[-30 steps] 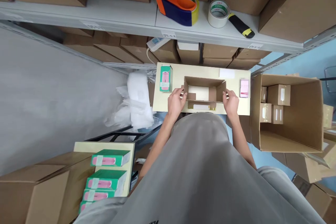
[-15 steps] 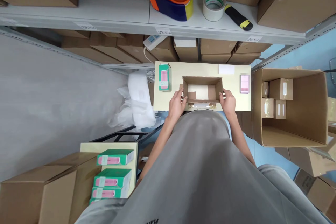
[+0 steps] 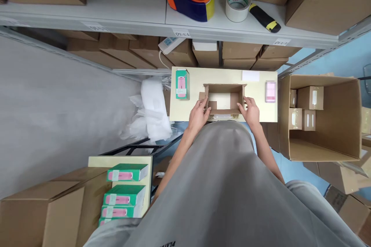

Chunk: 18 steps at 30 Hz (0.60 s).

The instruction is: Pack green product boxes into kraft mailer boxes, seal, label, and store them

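A small cardboard box lies on the cream tabletop in front of my body, its top side uncovered and its inside visible. On the box's left wall, my left hand grips with thumb and fingers around the front corner. My right hand holds the right wall, thumb over the front edge and fingers outside. Part of a brown flap shows left of the box. To the left stands a green box with a pink bottle-shaped picture. A small pink box and white paper lie to the right.
A shelf above bears a tape dispenser, a tape roll and a cutter. A large carton at right holds small boxes. White wrapping hangs at left; green boxes are stacked lower left.
Both hands have moved slightly inward on the box. The box's left and right walls have been pressed inward, and my right thumb now reaches over the front edge.
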### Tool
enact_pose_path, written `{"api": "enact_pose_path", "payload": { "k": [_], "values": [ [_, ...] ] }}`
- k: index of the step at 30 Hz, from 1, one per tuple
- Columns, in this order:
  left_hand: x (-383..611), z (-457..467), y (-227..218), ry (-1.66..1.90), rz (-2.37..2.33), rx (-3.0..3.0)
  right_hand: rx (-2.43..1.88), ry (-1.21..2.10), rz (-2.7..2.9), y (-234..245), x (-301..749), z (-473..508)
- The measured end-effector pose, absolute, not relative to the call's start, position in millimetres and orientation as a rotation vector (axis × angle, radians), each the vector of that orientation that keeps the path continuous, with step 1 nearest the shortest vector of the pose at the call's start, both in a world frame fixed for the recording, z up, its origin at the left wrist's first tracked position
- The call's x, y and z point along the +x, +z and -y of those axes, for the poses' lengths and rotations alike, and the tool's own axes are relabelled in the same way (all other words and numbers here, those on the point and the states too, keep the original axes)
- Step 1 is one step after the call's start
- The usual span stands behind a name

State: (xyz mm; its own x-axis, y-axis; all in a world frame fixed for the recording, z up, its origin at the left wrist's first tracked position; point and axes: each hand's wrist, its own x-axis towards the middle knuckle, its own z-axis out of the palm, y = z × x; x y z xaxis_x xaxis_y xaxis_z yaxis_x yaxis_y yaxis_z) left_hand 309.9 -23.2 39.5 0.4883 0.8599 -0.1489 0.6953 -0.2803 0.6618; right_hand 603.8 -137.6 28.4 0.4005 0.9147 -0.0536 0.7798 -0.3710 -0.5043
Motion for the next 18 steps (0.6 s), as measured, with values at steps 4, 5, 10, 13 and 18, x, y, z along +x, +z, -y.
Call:
{"api": "enact_pose_path", "payload": {
  "k": [4, 5, 10, 13, 18],
  "values": [
    [312, 22, 40, 0.294, -1.248, 2.077, -2.253, 0.493, 1.517, 31, 604, 136],
    [313, 22, 40, 0.29, -1.238, 2.076, -2.243, 0.502, 1.528, 32, 603, 135],
    [317, 22, 40, 0.262, -1.17, 2.078, -2.212, 0.543, 1.512, 35, 604, 134],
    [318, 20, 37, 0.216, -1.136, 2.095, -2.209, 0.547, 1.488, 33, 607, 131],
    [322, 9, 23, 0.206, -1.145, 2.11, -2.243, 0.51, 1.415, 22, 615, 112]
  ]
}}
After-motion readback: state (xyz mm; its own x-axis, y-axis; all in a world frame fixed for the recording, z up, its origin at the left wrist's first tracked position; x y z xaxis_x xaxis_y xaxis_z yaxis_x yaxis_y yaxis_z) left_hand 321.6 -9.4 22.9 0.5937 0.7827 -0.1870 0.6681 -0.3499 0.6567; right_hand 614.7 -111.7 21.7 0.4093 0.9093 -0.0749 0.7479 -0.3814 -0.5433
